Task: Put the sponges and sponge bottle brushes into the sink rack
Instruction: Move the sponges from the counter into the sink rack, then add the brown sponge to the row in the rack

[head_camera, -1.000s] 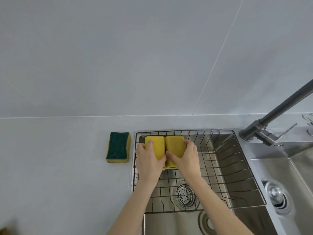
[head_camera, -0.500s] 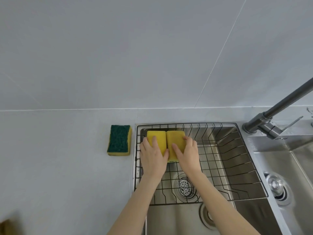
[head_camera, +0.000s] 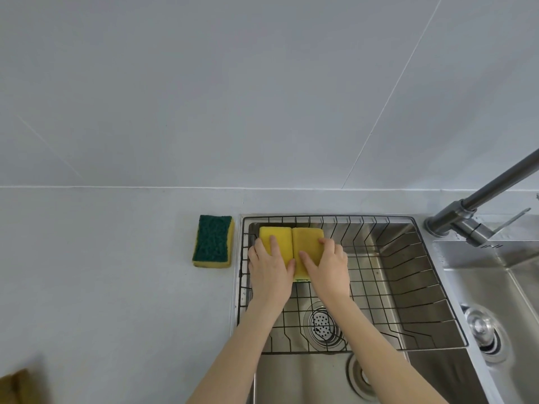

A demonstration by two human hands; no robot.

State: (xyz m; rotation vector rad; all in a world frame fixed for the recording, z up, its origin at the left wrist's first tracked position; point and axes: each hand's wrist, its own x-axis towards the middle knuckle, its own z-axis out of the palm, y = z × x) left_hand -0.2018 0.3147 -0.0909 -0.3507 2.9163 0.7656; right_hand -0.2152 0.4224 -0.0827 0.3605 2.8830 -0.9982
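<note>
Two yellow sponges lie side by side in the far left corner of the black wire sink rack (head_camera: 408, 287). My left hand (head_camera: 269, 268) rests flat on the left sponge (head_camera: 274, 234), fingers spread over it. My right hand (head_camera: 328, 265) presses on the right sponge (head_camera: 307, 239), whose green underside shows at its near edge. A third sponge (head_camera: 213, 245), green scouring side up, lies on the counter just left of the rack. No bottle brush is in view.
The rack sits over the steel sink's left basin (head_camera: 306, 377), with a round drain strainer (head_camera: 322, 325) below it. A dark faucet (head_camera: 478, 211) reaches in from the right, above a second basin (head_camera: 495, 287). A brownish object (head_camera: 17, 386) shows at the bottom left corner.
Both hands have settled the two yellow sponges lower and flatter in the rack's far left corner. The view has shifted slightly; the green-topped sponge has not moved.
</note>
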